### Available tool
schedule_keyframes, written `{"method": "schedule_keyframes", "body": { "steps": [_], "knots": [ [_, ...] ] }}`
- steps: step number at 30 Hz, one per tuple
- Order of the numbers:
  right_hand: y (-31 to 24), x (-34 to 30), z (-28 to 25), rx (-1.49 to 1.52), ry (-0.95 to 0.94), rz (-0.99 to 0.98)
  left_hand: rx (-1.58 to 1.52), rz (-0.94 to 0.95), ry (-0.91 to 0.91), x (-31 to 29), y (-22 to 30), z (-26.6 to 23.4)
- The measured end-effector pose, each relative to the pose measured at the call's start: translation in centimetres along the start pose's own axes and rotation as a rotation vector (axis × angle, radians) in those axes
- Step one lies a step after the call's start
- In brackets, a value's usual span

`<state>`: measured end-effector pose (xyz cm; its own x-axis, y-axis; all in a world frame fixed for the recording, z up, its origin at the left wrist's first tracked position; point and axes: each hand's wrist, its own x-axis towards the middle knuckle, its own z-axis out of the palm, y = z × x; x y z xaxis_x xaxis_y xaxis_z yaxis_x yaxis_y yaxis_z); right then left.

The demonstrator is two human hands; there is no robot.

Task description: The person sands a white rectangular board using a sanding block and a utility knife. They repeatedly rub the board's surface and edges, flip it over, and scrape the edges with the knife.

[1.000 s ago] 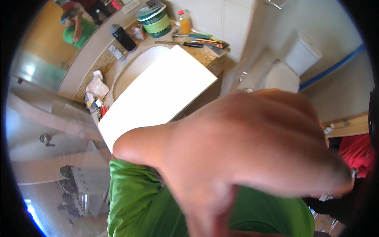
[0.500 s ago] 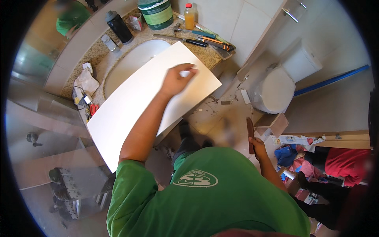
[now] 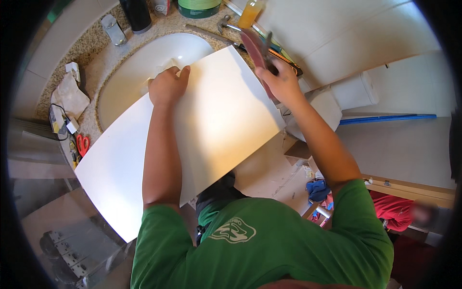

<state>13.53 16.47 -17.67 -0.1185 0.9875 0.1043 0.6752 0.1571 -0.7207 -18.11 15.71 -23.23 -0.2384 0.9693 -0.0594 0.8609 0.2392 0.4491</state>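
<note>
A white board [image 3: 226, 115] lies slantwise over the sink [image 3: 113, 98], partly covering its basin. Near the middle of the board's far edge, my left hand [image 3: 167, 87] grips it, its fingers bent over the edge and partly hidden. My right hand [image 3: 283, 83] is closed around a long, reddish-brown sanding block [image 3: 253, 50] with a dark handle. The block is tilted up at the board's right end; whether it touches the edge cannot be told.
On the speckled counter [image 3: 91, 115] are red scissors [image 3: 83, 144], a crumpled cloth [image 3: 70, 96], a faucet [image 3: 113, 30], a dark bottle [image 3: 135, 17], a hammer [image 3: 224, 22] and a bottle of orange liquid [image 3: 250, 13]. A toilet [image 3: 353, 91] stands right; a person in red [image 3: 392, 209] is lower right.
My right hand has come up from beside my body, bringing the sanding block to the board's right end. My left hand has moved from over the board to its far edge. The view has shifted.
</note>
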Motion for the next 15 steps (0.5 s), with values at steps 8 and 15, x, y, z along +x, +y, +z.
{"method": "schedule_keyframes", "body": {
  "steps": [8,15],
  "knots": [
    [-0.7,9.9,6.1,-0.502,-0.045,0.003,-0.056,0.01,-0.023,-0.6,0.7,-1.6],
    [-1.4,12.7,7.4,-0.493,-0.144,0.025,-0.024,-0.015,-0.065,-0.1,0.3,-1.0]
  ]
}}
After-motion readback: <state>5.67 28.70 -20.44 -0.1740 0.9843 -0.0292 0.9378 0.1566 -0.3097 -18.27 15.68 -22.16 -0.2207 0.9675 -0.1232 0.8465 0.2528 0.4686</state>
